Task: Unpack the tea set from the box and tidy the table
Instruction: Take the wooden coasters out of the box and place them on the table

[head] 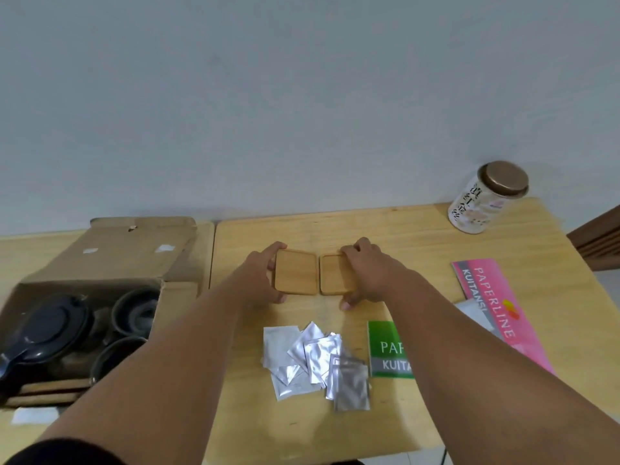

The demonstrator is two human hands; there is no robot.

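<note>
The wooden counter [419, 236] fills the lower part of the room view, and a second one stands just beside it at the left. On that left one sits the open cardboard box [110, 263], its flap folded back toward the wall. Inside the box I see a dark teapot [47, 327] lying near the left wall and two dark cups [134, 313], one behind the other, at the right side.

At the right edge of the counter lies a pink receipt book [493, 307], and a green one [385, 350] is partly hidden under the right forearm. A white tea canister [486, 199] with a brown lid stands at the far right corner.

Near the front is a loose pile of silver sachets [312, 360].

In the middle, two small wooden coasters lie flat, side by side, almost touching. The left hand [258, 280] has its grip clamped on the left coaster [297, 271], fingers at the far edge and thumb at the near one. The right hand [365, 273] holds the right coaster [332, 275] in the same way.
</note>
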